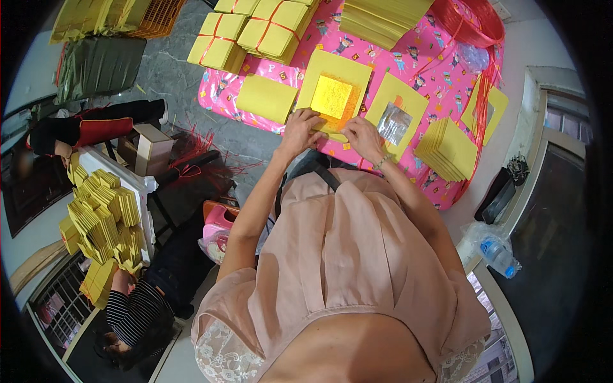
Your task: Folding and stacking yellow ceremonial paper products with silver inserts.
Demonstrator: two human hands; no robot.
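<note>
A yellow paper sheet point(314, 73) with a shiny gold square point(331, 94) and orange print on it lies in front of me on the table. My left hand point(299, 133) is at its near left edge, with the fingers curled and the thumb against the paper. At the near right corner, my right hand point(363, 138) pinches the paper edge. Just right of it lies another yellow sheet with a silver foil patch point(394, 123). A plain yellow sheet point(265, 97) lies to the left of my left hand.
The pink patterned tablecloth point(306, 56) bears tied yellow paper bundles point(271, 27), a loose stack point(383, 22), a fanned stack point(448, 150) and red plastic ribbon point(483, 108). On the left, two people work by a white table piled with yellow paper point(105, 214). Plastic bottles point(500, 256) hang at right.
</note>
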